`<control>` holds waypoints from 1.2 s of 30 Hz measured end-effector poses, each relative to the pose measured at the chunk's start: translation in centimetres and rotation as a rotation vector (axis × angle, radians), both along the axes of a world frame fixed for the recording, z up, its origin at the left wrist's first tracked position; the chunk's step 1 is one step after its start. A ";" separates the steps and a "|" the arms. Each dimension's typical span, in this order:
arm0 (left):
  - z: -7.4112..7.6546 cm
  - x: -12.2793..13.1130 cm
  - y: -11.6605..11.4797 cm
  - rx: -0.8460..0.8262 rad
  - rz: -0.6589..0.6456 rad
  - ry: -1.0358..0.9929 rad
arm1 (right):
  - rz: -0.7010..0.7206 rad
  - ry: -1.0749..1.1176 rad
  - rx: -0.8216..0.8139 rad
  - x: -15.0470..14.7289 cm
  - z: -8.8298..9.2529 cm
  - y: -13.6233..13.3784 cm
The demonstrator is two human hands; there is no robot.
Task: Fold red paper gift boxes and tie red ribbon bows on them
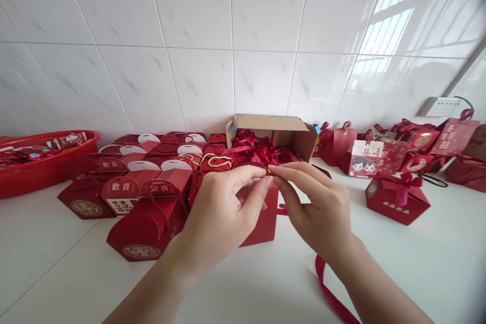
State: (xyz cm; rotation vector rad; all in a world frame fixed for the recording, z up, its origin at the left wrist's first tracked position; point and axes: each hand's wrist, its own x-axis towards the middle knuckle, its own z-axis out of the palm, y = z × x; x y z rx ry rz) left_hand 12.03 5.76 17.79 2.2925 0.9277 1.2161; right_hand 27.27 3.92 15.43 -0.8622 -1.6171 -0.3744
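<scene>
A red gift box (264, 225) stands in front of me, its top mostly hidden behind my fingers. Over it, my left hand (231, 200) is closed, thumb and forefinger pinching a dark red ribbon. My right hand (317, 200) pinches at the same spot from the other side, its fingertips touching those of the left. A tiny gold-coloured bit (269, 171) shows between the fingertips, too small to name. From beneath my right wrist, a loose length of red ribbon (322, 276) trails across the white table toward the front edge.
Many red gift boxes (142, 233) crowd the left side. A red basin (41, 167) with wrapped packets is farther left. Behind my hands, a cardboard box (271, 122) holds red ribbons. Right stand a bow-tied box (397, 202) and several gift bags (364, 157) by the tiled wall.
</scene>
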 end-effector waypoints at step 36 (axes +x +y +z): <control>0.6 0.8 -1.4 -0.122 -0.067 -0.223 | -0.059 0.005 0.303 -0.6 -0.8 0.6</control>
